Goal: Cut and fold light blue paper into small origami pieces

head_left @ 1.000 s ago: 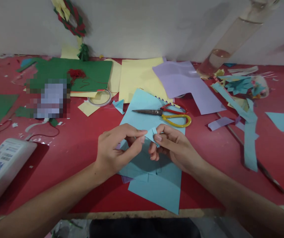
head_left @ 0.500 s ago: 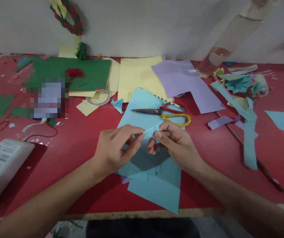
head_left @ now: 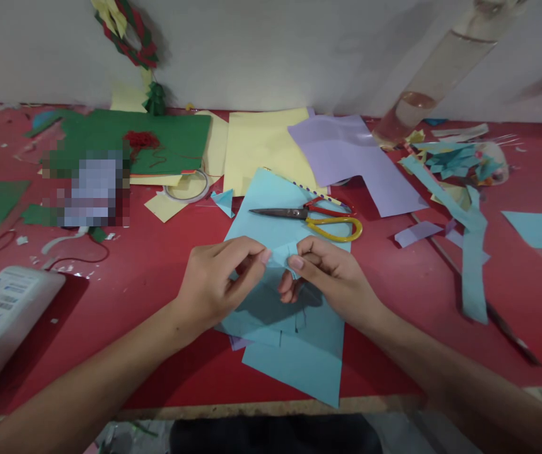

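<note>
A small folded piece of light blue paper (head_left: 280,255) is stretched between my two hands. My left hand (head_left: 224,271) pinches its left end between thumb and forefinger. At the other end, my right hand (head_left: 325,271) grips it with the thumb on top and the fingers curled underneath. Larger light blue sheets (head_left: 299,366) lie below my hands, overlapping on the table. Just beyond my fingers, scissors (head_left: 290,214) with one red and one yellow handle rest on the blue paper, blades pointing left. A pen with purple dots (head_left: 316,190) lies partly behind them.
Yellow paper (head_left: 266,148), a purple sheet (head_left: 351,148) and green paper (head_left: 181,142) lie along the wall. A tape roll (head_left: 166,191) sits left of the scissors. A clear cylinder (head_left: 434,85) leans at right, near blue strips (head_left: 474,271). A white box-shaped device (head_left: 11,315) stands at left.
My left fingertips have shifted slightly left and the small blue paper is tilted a little differently, showing more of its face. Both hands keep hold of it.
</note>
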### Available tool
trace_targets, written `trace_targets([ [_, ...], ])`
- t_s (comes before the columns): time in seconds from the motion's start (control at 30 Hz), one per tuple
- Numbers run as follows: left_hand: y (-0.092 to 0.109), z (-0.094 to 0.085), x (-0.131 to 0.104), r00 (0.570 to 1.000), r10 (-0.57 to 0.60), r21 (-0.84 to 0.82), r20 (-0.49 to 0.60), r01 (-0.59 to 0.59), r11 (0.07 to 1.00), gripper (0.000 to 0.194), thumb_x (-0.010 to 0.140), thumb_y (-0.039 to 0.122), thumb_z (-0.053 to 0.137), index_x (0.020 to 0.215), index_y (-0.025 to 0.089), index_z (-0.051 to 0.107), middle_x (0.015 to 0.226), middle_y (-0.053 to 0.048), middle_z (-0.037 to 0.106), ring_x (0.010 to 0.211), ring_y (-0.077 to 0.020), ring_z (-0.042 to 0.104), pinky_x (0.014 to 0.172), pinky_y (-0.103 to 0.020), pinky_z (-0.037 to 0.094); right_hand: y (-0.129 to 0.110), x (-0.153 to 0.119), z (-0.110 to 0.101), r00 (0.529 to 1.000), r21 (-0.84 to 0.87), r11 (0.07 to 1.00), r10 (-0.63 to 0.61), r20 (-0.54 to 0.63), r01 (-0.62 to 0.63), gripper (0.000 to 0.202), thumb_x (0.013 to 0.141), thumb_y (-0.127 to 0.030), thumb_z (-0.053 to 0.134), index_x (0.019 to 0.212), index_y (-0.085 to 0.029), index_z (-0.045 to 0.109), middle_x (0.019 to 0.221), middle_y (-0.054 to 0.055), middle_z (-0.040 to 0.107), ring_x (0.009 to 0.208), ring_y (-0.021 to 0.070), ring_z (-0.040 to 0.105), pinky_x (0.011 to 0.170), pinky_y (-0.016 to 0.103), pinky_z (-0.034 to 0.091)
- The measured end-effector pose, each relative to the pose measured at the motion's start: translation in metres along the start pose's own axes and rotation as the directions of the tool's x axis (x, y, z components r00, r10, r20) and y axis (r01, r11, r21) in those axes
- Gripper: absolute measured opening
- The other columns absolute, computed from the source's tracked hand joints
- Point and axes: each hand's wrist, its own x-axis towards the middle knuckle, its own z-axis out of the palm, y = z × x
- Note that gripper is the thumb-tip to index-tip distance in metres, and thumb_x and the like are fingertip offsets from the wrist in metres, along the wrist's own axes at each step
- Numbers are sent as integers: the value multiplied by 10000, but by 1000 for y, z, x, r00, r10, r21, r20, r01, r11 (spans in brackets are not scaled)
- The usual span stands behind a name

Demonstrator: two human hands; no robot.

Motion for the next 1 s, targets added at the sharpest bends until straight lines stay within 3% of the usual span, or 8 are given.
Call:
trace_targets([
  [0.23, 1, -1, 1, 979, -177, -115, 97, 188, 975, 289, 976, 215, 487, 695, 179, 542, 542, 67, 611, 476, -42, 568, 455, -107, 392, 4, 2, -2, 995, 53, 994, 95, 26, -96, 265, 891, -390, 660, 818, -215, 475, 659, -20, 741, 522, 120, 698, 467, 189, 530],
  [0.53, -6, 3, 0, 977, -141, -94, 158, 157, 983, 188, 955, 296, 572, 809, 186, 613, 610, 57, 651, 511, -55, 587, 489, -136, 406, 3, 3, 0, 996, -34, 996, 81, -27, -82, 296, 849, -392, 703, 795, -217, 470, 640, -20, 732, 517, 121, 692, 478, 197, 538],
  [0.7, -3, 2, 2, 938, -234, -284, 256, 305, 909, 251, 959, 255, 563, 725, 182, 616, 601, 57, 656, 471, -41, 575, 488, -129, 425, 5, -1, -1, 996, -193, 981, -12, -90, -6, 280, 842, -412, 706, 794, -217, 510, 630, -20, 712, 535, 129, 691, 503, 214, 548],
  [0.77, -5, 0, 5, 911, -326, -343, 255, 400, 850, 286, 951, 291, 578, 693, 176, 625, 587, 42, 653, 462, -53, 576, 487, -146, 443, 7, -2, -3, 990, -279, 958, -95, -100, 64, 242, 876, -425, 665, 836, -213, 554, 653, -16, 711, 566, 120, 689, 531, 211, 548],
  [0.83, -11, -1, 8, 867, -464, -432, 181, 494, 754, 276, 955, 336, 571, 747, 176, 657, 642, 19, 682, 462, -65, 587, 496, -171, 476, 8, -2, -6, 980, -354, 926, -176, -92, 133, 218, 914, -424, 617, 878, -210, 588, 685, -13, 708, 589, 106, 676, 542, 203, 534],
  [0.9, -18, -3, 10, 816, -578, -565, 30, 491, 663, 222, 973, 373, 534, 1051, 212, 666, 871, -17, 740, 530, -82, 636, 555, -214, 541, 9, -1, -8, 974, -407, 899, -213, -81, 163, 217, 939, -416, 580, 884, -208, 607, 704, -11, 698, 593, 98, 656, 542, 204, 521],
  [0.97, -26, -4, 11, 796, -605, -593, -2, 486, 642, 333, 965, 394, 545, 1259, 244, 582, 1028, -50, 737, 624, -106, 685, 606, -245, 575, 9, -1, -9, 975, -453, 878, -210, -73, 155, 220, 949, -407, 567, 865, -209, 613, 710, -10, 688, 600, 101, 644, 549, 214, 515],
  [1.0, -28, -4, 11, 802, -598, -571, 16, 498, 653, 363, 961, 396, 552, 1289, 240, 566, 1011, -54, 740, 621, -111, 687, 602, -248, 576, 9, -1, -9, 976, -478, 865, -206, -69, 149, 220, 951, -402, 566, 853, -211, 613, 709, -10, 684, 605, 103, 639, 557, 219, 513],
])
